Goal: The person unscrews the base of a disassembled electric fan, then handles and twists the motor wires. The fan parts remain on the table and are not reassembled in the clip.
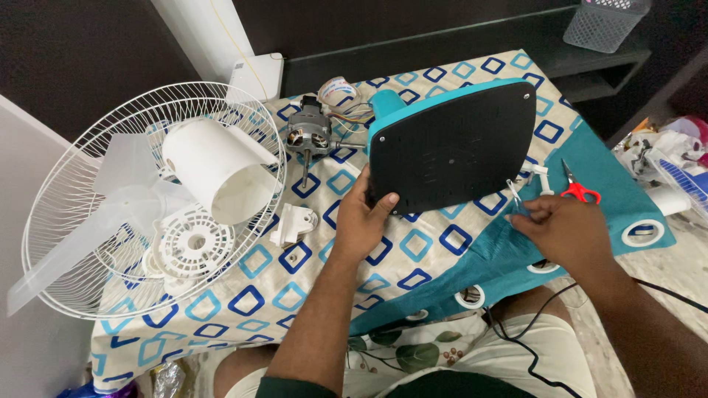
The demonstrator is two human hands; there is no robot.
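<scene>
The left hand [363, 221] grips the tilted fan base [451, 146] at its lower-left edge. The right hand [564, 230], at the base's opposite lower corner, pinches a thin white wire [513, 193].

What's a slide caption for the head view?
Left hand steadies upturned fan base; right hand pinches white cord.

A white wire fan guard [74, 243] holds a white cylindrical housing [214, 169] and translucent blades [110, 206]. A bare motor [308, 136] lies nearby; red-handled scissors [579, 190] rest on teal cloth [605, 169].
</scene>
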